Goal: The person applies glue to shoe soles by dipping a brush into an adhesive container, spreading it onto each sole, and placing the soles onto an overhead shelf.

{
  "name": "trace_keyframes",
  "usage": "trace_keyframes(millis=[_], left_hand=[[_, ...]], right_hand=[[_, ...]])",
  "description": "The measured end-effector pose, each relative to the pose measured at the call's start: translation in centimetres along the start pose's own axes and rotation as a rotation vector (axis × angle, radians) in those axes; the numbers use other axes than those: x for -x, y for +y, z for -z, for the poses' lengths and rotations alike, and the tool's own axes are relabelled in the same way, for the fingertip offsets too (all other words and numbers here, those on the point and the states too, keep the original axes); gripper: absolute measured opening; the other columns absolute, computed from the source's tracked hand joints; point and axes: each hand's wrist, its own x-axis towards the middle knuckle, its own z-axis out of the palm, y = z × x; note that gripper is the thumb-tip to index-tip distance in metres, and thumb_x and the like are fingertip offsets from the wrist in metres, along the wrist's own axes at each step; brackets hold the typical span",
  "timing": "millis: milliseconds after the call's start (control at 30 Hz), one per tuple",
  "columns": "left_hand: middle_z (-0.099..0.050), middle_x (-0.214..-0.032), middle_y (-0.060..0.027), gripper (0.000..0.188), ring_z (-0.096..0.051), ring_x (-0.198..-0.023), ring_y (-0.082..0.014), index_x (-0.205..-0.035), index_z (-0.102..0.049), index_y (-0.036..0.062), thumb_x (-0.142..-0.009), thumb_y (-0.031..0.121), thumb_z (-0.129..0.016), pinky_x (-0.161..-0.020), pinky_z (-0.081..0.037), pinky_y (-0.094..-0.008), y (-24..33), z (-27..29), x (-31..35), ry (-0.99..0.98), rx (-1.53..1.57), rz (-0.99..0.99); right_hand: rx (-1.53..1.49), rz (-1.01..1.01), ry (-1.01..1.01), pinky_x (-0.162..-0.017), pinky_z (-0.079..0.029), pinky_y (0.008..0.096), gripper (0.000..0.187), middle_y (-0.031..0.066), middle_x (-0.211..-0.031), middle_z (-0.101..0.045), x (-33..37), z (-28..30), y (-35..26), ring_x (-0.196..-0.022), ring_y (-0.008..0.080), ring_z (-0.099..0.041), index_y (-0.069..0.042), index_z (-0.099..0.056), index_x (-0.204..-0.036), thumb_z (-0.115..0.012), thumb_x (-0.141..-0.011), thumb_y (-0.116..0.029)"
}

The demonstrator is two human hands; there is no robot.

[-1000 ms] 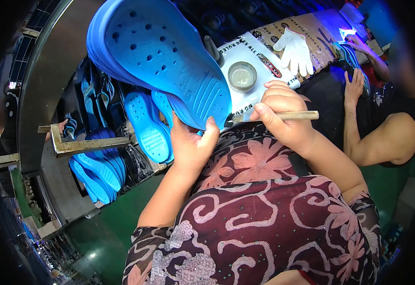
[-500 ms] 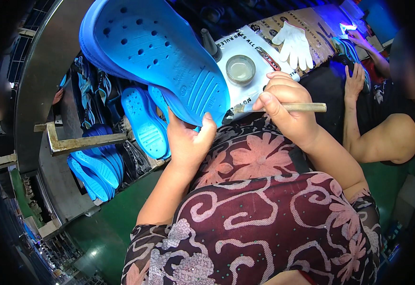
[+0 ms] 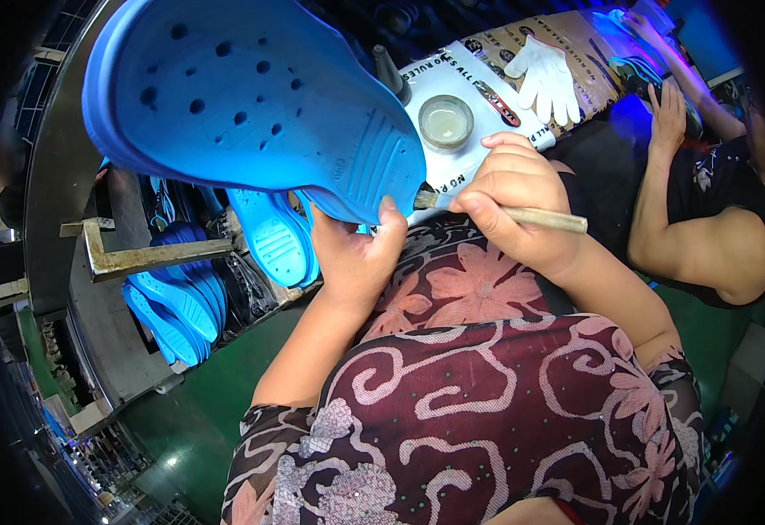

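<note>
A large blue shoe sole (image 3: pixel 251 96) with round holes and a ribbed heel fills the upper left. My left hand (image 3: pixel 356 254) grips it by the heel end, thumb over the edge. In my right hand (image 3: pixel 522 197) is a paintbrush (image 3: pixel 544 219) with a pale wooden handle, pinched between thumb and fingers. Its dark bristles meet the heel's rim, right of my left thumb. Just beyond the brush, a round cup of cloudy liquid (image 3: pixel 445 122) rests on a white printed sheet (image 3: pixel 457 166).
Beside the cup lie a red-and-black cutter knife (image 3: pixel 498 105) and a white glove (image 3: pixel 544 79). A dark cone-shaped object (image 3: pixel 389 74) stands behind. More blue soles (image 3: pixel 273 236) are stacked at left near a wooden bar (image 3: pixel 159 258). A co-worker's arm (image 3: pixel 698 245) is at right.
The sole has tilted and shifted left, its far end closer to the upper left corner. The brush has moved slightly left, along the heel's rim.
</note>
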Motion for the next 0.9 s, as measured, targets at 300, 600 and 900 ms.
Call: trace_keyframes(millis=[300,600,900], left_hand=[[-0.056,-0.106,-0.0131,0.048,-0.059,-0.094,-0.0198,-0.118,-0.036,-0.0020,-0.077,0.000,-0.061,-0.085,-0.046,-0.0316,-0.4,-0.1,0.0,0.019,0.068,0.015],[-0.056,-0.106,-0.0140,0.046,-0.060,-0.093,-0.0202,-0.116,-0.040,-0.0038,-0.076,-0.001,-0.061,-0.084,-0.048,-0.0319,-0.6,0.3,-0.3,0.026,0.040,-0.065],[-0.050,-0.114,-0.0152,0.055,-0.054,-0.104,-0.0215,-0.124,-0.031,-0.0020,-0.078,0.000,-0.060,-0.093,-0.042,-0.0347,-0.5,0.4,-0.5,0.050,0.105,0.010]], right_hand=[[-0.019,-0.034,0.051,-0.081,-0.043,0.0367,0.018,0.0048,-0.062,-0.057,-0.3,0.2,-0.4,-0.061,0.0223,-0.055,-0.006,-0.064,-0.068,-0.062,-0.083,-0.016],[-0.120,-0.084,0.005,-0.083,-0.042,0.0376,0.019,0.0044,-0.063,-0.059,0.1,0.4,-0.5,-0.063,0.0204,-0.055,-0.006,-0.066,-0.070,-0.059,-0.086,-0.014],[-0.060,-0.063,-0.029,-0.082,-0.042,0.0382,0.017,0.0048,-0.067,-0.062,0.4,0.4,-0.1,-0.065,0.0228,-0.055,-0.005,-0.064,-0.071,-0.058,-0.085,-0.010]])
